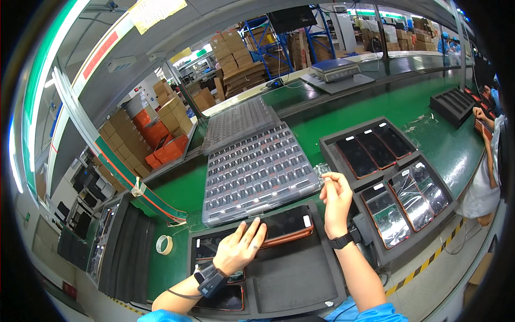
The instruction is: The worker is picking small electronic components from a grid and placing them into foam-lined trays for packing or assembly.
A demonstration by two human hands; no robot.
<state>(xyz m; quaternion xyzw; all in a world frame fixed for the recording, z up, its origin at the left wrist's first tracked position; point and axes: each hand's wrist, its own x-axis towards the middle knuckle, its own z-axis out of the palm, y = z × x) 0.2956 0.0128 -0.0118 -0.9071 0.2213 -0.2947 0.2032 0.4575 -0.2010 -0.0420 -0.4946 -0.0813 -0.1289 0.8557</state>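
Observation:
My left hand [241, 248] lies with its fingers stretched out over the inner end of a black-screened smartphone [287, 224] with an orange edge. That phone sits in the upper right part of a dark foam tray [335, 279] in front of me. My right hand [337, 201] is raised past the tray's right corner, fingers curled in and thumb against them. Whatever may be pinched there is too small to make out. Just beyond its fingertips is a bit of clear crinkled plastic [321, 169]. Another phone [228, 298] lies in the tray's lower left, partly below my left wrist.
A clear blister tray [257, 172] full of small dark parts lies ahead, another blister tray [238, 123] behind it. Two foam trays of phones [370, 147] stand at right. A tape roll [164, 244] sits at left. Another person's hand [483, 121] is at far right.

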